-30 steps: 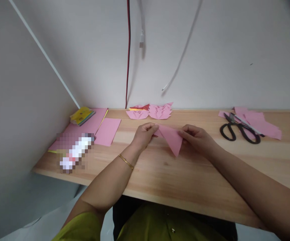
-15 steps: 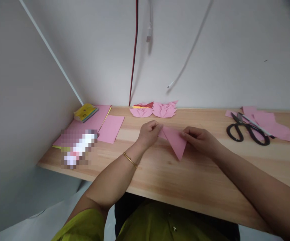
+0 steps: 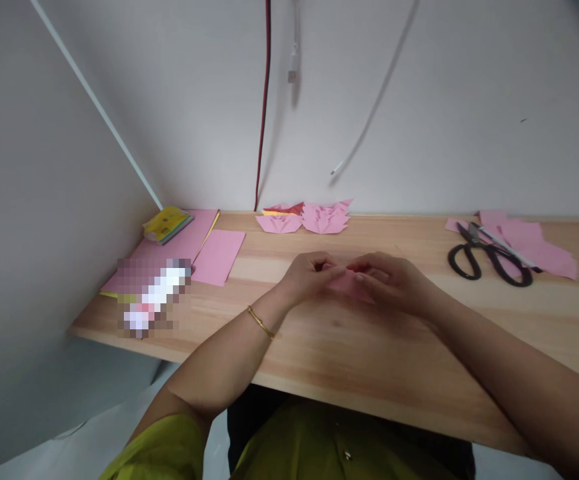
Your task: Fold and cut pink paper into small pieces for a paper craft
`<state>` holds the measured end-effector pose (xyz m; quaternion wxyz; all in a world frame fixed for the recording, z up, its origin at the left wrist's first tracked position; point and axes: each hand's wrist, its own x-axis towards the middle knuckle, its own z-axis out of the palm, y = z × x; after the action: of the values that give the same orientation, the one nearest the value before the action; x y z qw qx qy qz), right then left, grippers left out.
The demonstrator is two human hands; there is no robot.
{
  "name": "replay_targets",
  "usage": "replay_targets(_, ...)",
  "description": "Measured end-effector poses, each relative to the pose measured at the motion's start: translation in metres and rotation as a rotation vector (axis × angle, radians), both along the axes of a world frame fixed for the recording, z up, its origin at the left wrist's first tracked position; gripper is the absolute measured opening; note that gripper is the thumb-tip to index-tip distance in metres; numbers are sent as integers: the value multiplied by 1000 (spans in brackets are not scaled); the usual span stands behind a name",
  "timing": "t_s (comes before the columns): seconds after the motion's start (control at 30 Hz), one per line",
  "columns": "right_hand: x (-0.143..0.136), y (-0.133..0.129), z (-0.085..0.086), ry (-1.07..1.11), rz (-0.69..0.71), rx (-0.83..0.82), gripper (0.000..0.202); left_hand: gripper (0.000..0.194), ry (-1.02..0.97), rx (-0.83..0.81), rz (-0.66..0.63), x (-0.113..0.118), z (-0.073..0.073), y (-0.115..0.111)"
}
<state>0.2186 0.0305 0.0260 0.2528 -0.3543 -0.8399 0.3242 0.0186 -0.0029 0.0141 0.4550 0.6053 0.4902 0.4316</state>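
Between my two hands is a folded piece of pink paper (image 3: 350, 284), mostly covered by the fingers. My left hand (image 3: 311, 275) pinches its left side, thumb on the near face. On the right side, my right hand (image 3: 388, 279) grips the paper with thumb and fingers, close to the left fingertips. How the paper is folded now cannot be made out. Beyond the hands, by the wall, lie folded pink paper shapes (image 3: 325, 218) with jagged edges, a red and a yellow piece among them.
Black-handled scissors (image 3: 489, 257) lie at the right on pink paper scraps (image 3: 537, 243), beside a pen. At the left are pink sheets (image 3: 218, 257), a yellow packet (image 3: 168, 224) and a blurred-out item (image 3: 157, 297). White cables (image 3: 377, 110) hang down the wall above the table (image 3: 289, 360).
My hands have come together, the right one moving left. The pink paper, a downward-pointing triangle before, is now gathered between the fingers and mostly hidden. The view has shifted slightly.
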Motion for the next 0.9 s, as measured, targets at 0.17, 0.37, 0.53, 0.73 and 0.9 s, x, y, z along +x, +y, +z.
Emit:
replay_targets(0.17,-8,-4,5,-69,50,213,29,25,131,49,-33,6,5,-4)
replay_targets(0.37,-2,-4,3,-56,-11,-122,38,30,94,-8,1,-2,8,0)
replay_targets(0.53,7,2,-1,-14,-31,-214,40,36,-30,-70,75,-12,5,6)
replay_targets(0.73,9,6,-9,-13,-17,-212,42,36,-73,-78,112,-14,-1,9)
replay_targets(0.9,11,9,-7,-28,16,-210,40,36,-78,-100,95,-13,-1,9)
